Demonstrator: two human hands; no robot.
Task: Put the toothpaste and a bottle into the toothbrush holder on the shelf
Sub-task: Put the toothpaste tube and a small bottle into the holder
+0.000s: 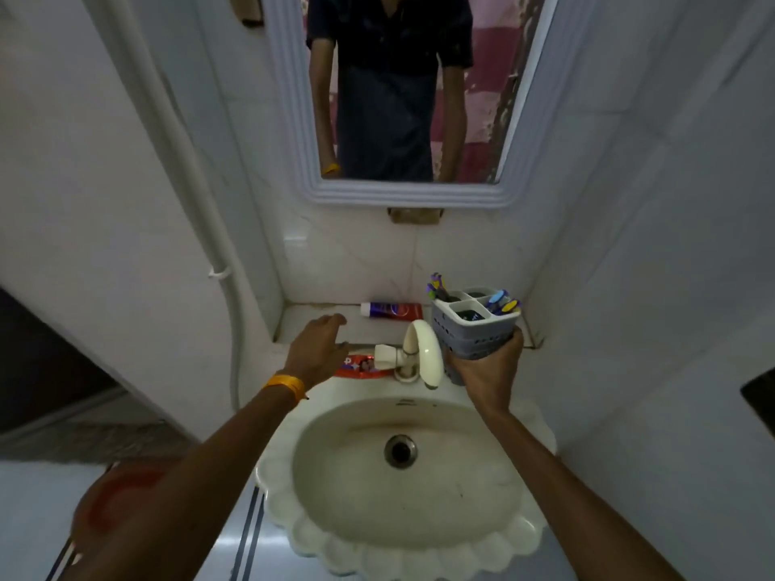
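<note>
My right hand (486, 364) grips the grey toothbrush holder (474, 329) from below and holds it above the right rim of the sink, tilted a little. Several toothbrushes stand in its compartments. A red and purple toothpaste tube (392, 310) lies flat on the white shelf (302, 316) against the back wall. My left hand (316, 348), with a yellow wristband, hovers over the shelf's front edge, fingers spread, holding nothing. A red tube-like pack (360, 366) lies on the sink rim just under that hand, partly hidden by it.
A cream tap (419, 350) stands between my two hands at the back of the cream sink (402, 551). A white-framed mirror (402, 190) hangs above the shelf. A white pipe (201, 228) runs down the left wall. A red tub (121, 492) sits on the floor at lower left.
</note>
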